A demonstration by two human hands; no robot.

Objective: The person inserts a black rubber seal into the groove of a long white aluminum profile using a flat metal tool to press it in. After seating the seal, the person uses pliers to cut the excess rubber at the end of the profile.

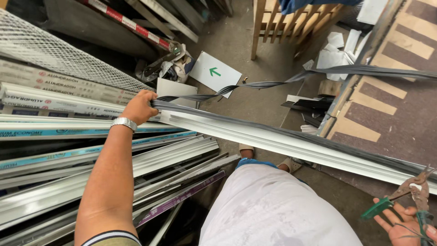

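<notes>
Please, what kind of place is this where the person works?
Probably an aluminium window or door workshop. Long metal profiles lie stacked by the wall, the left hand presses a dark rubber gasket strip onto a white profile, and the right hand holds rusty pliers.

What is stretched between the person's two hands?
In the head view, a long white profile with a grey rubber strip along it runs from the left hand toward the right hand, which holds snips.
</notes>
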